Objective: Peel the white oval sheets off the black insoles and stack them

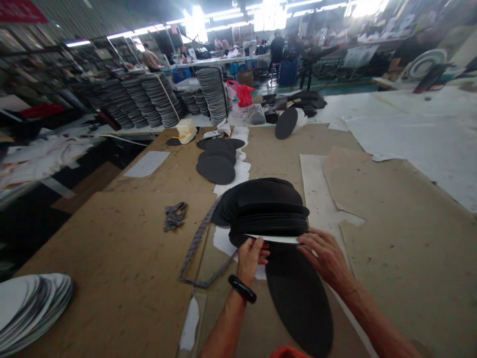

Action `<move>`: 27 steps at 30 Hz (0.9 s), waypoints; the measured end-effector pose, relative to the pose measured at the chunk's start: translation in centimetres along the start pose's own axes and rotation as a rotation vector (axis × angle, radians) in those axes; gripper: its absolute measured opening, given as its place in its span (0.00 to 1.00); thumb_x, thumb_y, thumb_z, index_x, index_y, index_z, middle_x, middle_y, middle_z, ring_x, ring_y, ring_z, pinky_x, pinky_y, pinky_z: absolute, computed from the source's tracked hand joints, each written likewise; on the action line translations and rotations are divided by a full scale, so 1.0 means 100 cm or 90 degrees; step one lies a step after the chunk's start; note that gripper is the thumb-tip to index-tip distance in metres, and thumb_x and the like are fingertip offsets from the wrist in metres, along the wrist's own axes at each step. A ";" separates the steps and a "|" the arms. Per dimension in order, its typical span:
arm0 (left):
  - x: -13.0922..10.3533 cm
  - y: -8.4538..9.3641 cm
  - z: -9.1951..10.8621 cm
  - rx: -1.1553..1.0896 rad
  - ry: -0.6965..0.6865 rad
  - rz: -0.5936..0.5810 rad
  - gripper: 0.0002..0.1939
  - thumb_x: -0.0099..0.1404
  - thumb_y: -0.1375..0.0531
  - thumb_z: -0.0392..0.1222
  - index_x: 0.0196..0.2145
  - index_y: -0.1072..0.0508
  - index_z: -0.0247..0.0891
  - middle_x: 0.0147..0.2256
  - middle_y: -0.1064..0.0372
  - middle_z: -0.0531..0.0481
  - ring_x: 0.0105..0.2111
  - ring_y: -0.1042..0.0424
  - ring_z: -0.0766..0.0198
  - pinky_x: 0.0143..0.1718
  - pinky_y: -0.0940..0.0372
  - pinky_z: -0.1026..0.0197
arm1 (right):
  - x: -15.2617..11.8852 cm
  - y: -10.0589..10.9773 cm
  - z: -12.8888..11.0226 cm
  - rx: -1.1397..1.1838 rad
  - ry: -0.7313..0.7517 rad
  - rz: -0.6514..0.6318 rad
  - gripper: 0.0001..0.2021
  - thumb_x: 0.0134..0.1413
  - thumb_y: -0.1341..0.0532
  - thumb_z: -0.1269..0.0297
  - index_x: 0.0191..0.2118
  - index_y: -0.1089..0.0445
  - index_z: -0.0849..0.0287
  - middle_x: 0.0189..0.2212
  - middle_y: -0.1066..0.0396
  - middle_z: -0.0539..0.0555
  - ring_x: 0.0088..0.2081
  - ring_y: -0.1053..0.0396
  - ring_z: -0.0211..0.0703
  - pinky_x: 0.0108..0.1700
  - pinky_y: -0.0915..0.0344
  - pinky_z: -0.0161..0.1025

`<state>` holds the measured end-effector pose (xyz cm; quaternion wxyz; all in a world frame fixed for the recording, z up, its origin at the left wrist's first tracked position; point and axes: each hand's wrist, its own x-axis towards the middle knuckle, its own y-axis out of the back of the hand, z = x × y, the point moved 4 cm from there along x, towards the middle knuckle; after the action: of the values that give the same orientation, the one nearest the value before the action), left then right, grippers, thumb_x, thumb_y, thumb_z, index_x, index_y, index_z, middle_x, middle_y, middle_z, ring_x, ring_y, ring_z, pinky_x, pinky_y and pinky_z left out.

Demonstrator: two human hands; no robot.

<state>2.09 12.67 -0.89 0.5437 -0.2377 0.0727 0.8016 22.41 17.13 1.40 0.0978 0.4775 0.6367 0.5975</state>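
A pile of black oval sheets [266,201] lies in front of me, its pieces fanned toward the back. Along the pile's near edge shows the white face of one oval sheet [276,239]. My left hand [251,256], with a dark bangle on the wrist, pinches the left end of that sheet between thumb and curled fingers. At its right end, my right hand [322,251] grips the edge, fingers on top and thumb below. Under both hands a single black oval sheet [301,298] lies flat on the brown board. A grey fabric strip [197,243] loops out from the pile's left side.
Several dark ovals [216,166] lie farther back, near a cream-coloured block [186,131]. A crumpled grey strip [175,216] rests to the left. White-faced ovals [33,311] are stacked at lower left. Tall grey stacks [214,94] and a red bag [242,93] stand behind.
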 end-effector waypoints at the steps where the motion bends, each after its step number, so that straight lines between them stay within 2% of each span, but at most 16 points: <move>1: -0.003 0.000 -0.001 -0.006 0.002 -0.003 0.22 0.51 0.37 0.58 0.29 0.31 0.33 0.29 0.28 0.48 0.24 0.29 0.68 0.19 0.36 0.70 | 0.002 0.000 -0.003 0.015 0.015 -0.007 0.09 0.58 0.44 0.63 0.42 0.30 0.56 0.40 0.26 0.53 0.47 0.35 0.50 0.49 0.36 0.48; 4: -0.011 0.000 -0.007 -0.028 0.013 -0.011 0.22 0.52 0.37 0.57 0.31 0.32 0.33 0.30 0.29 0.47 0.24 0.29 0.68 0.19 0.37 0.71 | 0.002 0.000 -0.008 0.035 0.026 -0.027 0.09 0.59 0.45 0.64 0.43 0.30 0.56 0.41 0.26 0.52 0.50 0.36 0.49 0.51 0.36 0.47; 10: -0.019 -0.001 -0.020 -0.061 0.037 -0.032 0.23 0.53 0.38 0.57 0.34 0.32 0.32 0.32 0.30 0.46 0.25 0.29 0.68 0.19 0.36 0.70 | -0.012 0.007 -0.010 0.044 0.027 -0.021 0.09 0.60 0.46 0.64 0.41 0.30 0.55 0.38 0.25 0.51 0.47 0.34 0.49 0.46 0.34 0.47; 15: -0.019 0.000 -0.027 -0.068 0.038 -0.036 0.25 0.49 0.34 0.56 0.35 0.32 0.33 0.33 0.31 0.47 0.25 0.30 0.69 0.18 0.36 0.71 | -0.020 0.009 -0.007 0.092 0.013 -0.049 0.10 0.61 0.48 0.63 0.42 0.31 0.55 0.38 0.26 0.53 0.44 0.32 0.47 0.44 0.32 0.45; 22: -0.011 -0.003 -0.021 -0.056 0.006 -0.038 0.22 0.51 0.36 0.56 0.34 0.33 0.36 0.31 0.32 0.49 0.26 0.30 0.67 0.20 0.37 0.70 | -0.020 -0.001 -0.005 0.139 -0.024 -0.059 0.12 0.62 0.50 0.60 0.42 0.31 0.55 0.37 0.25 0.55 0.39 0.28 0.45 0.41 0.30 0.44; 27: -0.015 -0.002 -0.015 0.033 -0.042 -0.024 0.18 0.56 0.40 0.56 0.31 0.32 0.36 0.27 0.32 0.48 0.25 0.30 0.61 0.21 0.36 0.63 | -0.019 -0.004 0.000 0.137 -0.012 -0.055 0.11 0.62 0.50 0.61 0.43 0.32 0.54 0.38 0.25 0.55 0.39 0.27 0.45 0.40 0.30 0.43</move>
<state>3.14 10.96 -1.51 0.5668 -0.1987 0.0710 0.7964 23.18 15.80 0.21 0.0774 0.4627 0.7162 0.5166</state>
